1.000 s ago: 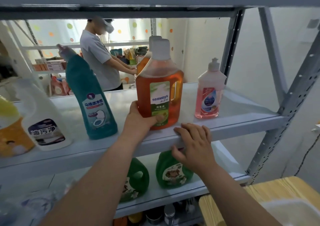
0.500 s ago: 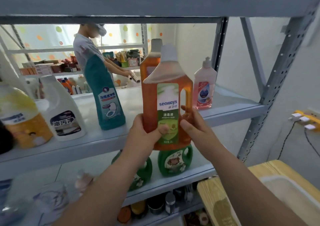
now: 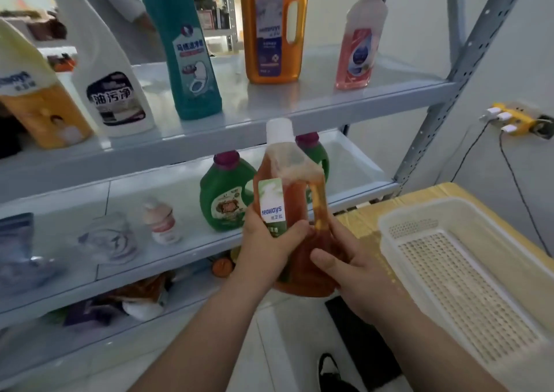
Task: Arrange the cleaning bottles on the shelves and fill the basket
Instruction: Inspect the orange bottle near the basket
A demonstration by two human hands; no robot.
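My left hand (image 3: 263, 250) and right hand (image 3: 356, 274) both grip the amber seaways disinfectant bottle (image 3: 298, 199), in front of the lower shelf's (image 3: 192, 250) front edge. The white perforated basket (image 3: 413, 211) sits near its right.

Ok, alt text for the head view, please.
Left hand and right hand grip an amber Seaways bottle before a grey shelf unit, left of a white basket. Other cleaning bottles stand on the upper shelf.

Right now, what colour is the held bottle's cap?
The cap is white, clearest in the head view.
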